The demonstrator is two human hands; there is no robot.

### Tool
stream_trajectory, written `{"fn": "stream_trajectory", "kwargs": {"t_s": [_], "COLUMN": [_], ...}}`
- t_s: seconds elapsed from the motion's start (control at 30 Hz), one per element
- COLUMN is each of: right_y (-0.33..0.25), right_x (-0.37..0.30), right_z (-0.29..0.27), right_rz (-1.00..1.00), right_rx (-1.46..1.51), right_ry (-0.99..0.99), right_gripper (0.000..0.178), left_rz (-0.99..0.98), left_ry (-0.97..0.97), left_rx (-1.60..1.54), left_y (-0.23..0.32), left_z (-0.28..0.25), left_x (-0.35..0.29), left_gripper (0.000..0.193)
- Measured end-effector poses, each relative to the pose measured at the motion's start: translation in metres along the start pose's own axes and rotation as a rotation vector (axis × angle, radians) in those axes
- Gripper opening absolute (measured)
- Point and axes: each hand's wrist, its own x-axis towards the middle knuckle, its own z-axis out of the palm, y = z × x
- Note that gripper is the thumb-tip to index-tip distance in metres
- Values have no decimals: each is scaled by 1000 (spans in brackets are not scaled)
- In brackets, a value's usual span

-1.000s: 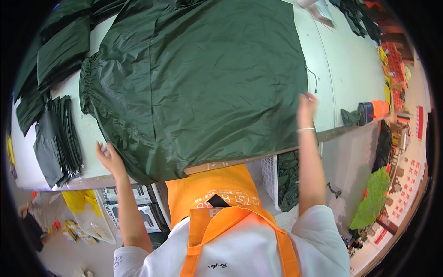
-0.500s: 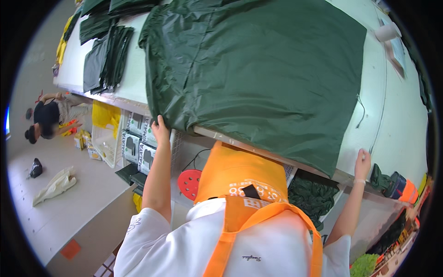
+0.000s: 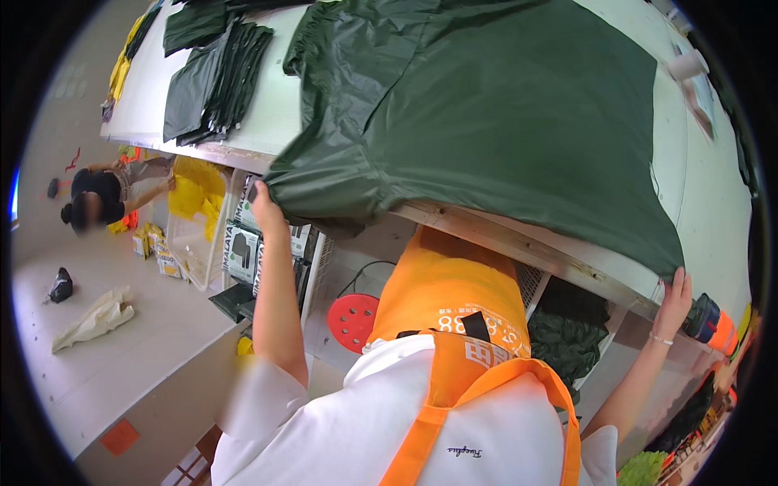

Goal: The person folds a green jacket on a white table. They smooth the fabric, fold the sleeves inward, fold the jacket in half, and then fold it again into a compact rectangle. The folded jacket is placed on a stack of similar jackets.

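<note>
Head view, taking clock hours around the middle of the picture: a dark green garment (image 3: 502, 113) lies spread on the white bench (image 3: 138, 113) from eleven o'clock round to three, its near side coming up to the wooden front edge (image 3: 519, 243) and hanging a little over it toward ten. The left grip (image 3: 266, 209), at ten o'clock, has the garment's near corner pinched between thumb and fingers; the right grip (image 3: 674, 301), between three and four, has the opposite near corner pinched likewise, so the cloth is drawn out between the two. The fabric looks thin, light and limp, with a coated sheen, so it would probably slide easily and crease rather than hold a shape; it seems hardly fragile, though a rough board edge might catch it. Hems and corners look the surest places to take hold, while the gathered edge (image 3: 298, 50) near eleven would likely bunch up. Close by that edge sits a stack of folded dark pieces (image 3: 215, 81), which a wide sweep leftward could disturb. Just beside the right grip, an orange and dark bundle (image 3: 721, 334) limits room at four o'clock. A white roll (image 3: 687, 65) stands at two, beyond the garment. Below the bench are a red perforated disc (image 3: 353, 322) at seven and dark green cloth (image 3: 567, 332) at four.
</note>
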Motion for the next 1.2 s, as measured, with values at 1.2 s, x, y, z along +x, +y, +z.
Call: {"fn": "stream_trajectory", "kwargs": {"t_s": [1.2], "right_y": [100], "right_x": [207], "right_z": [7], "right_rz": [477], "right_rx": [312], "right_ry": [-411], "right_gripper": [56], "left_rz": [105], "left_ry": [-611], "left_rx": [428], "left_y": [122], "left_z": [153], "left_x": [74], "left_gripper": [56]}}
